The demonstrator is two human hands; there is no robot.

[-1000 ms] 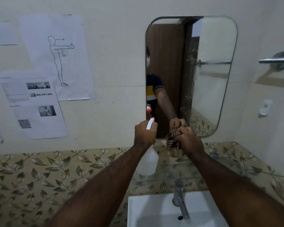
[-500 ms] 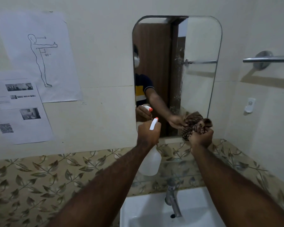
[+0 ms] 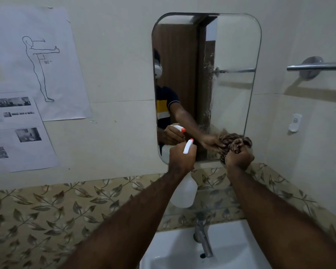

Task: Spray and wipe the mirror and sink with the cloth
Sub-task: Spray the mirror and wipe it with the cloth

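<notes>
A: Cloth (image 3: 235,144) is bunched in the right hand (image 3: 239,157) at the mirror's (image 3: 233,55) lower corner; streaks remain higher.

B: Spray bottle (image 3: 184,188) is gripped by the left hand (image 3: 181,158). Sink (image 3: 175,249) looks untouched.

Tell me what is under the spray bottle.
Below the spray bottle, held up by the left hand, are the leaf-patterned tiles, the tap and the white sink. The forearms cover part of the basin.
</notes>
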